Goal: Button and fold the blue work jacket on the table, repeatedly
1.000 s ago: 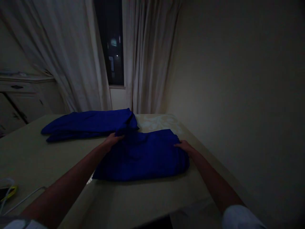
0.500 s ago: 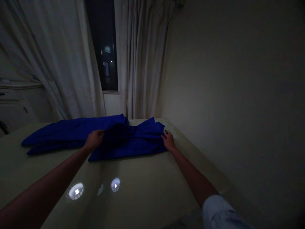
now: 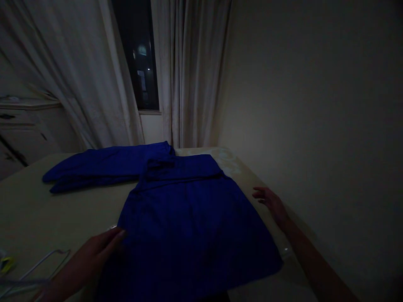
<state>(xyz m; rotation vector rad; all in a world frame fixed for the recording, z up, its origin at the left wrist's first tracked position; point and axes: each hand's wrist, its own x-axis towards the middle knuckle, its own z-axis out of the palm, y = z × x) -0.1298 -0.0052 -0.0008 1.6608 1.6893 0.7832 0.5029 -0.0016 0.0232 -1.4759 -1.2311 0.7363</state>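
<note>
A dark blue garment (image 3: 189, 218) lies spread flat over the pale table (image 3: 37, 214), with its sleeves (image 3: 103, 165) stretched away to the far left. My left hand (image 3: 100, 245) rests at the garment's left edge, fingers extended and flat against the cloth. My right hand (image 3: 270, 201) hovers open just off the garment's right edge, near the table's right side, holding nothing.
A wire hanger (image 3: 40, 264) and a small yellow object (image 3: 6, 264) lie at the table's near left. White curtains (image 3: 189, 71) frame a dark window (image 3: 141, 54) behind the table. A cabinet (image 3: 25, 130) stands at the far left; a bare wall is on the right.
The garment, bunched in a fold at the far side half a second ago, now lies opened out toward me. Both hands have drawn back to its near sides and let go.
</note>
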